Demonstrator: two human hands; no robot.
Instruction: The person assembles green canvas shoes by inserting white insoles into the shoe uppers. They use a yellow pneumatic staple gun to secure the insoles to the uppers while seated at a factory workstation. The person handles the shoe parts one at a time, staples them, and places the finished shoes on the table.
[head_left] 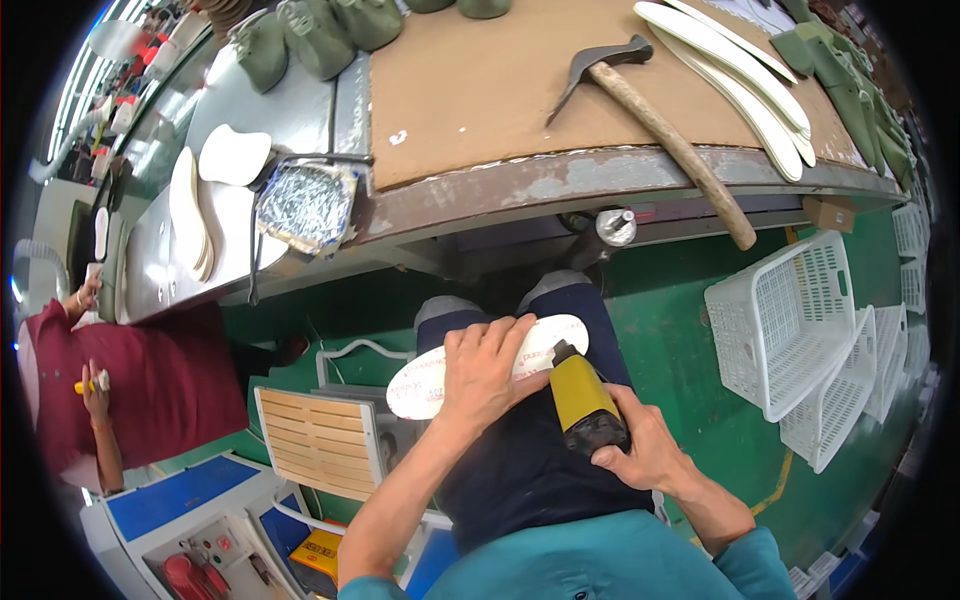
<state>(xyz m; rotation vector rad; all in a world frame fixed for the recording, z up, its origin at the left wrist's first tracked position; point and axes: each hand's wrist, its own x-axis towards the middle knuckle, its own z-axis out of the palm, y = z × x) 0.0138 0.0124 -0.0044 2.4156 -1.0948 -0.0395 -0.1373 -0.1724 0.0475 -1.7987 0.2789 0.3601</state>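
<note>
Across my thighs lies a white insole board (420,388), long and rounded at both ends, with faint red print. My left hand (485,370) holds it from above, the fingers over its far side and the thumb stretched to the right. In my right hand (645,440) is a black bottle with a yellow-green band (582,395), gripped near its wide black base. The bottle is tilted, its narrow black tip at the right part of the insole board. Whether the tip touches the board I cannot tell.
Ahead is a workbench (450,130) with a wooden-handled hammer (665,130) overhanging its edge, white insole pieces (735,85), a box of nails (308,205) and green shoe uppers (320,40). White crates (785,320) stand right; a wooden-slatted chair (318,440) and a co-worker in maroon (150,380) are left.
</note>
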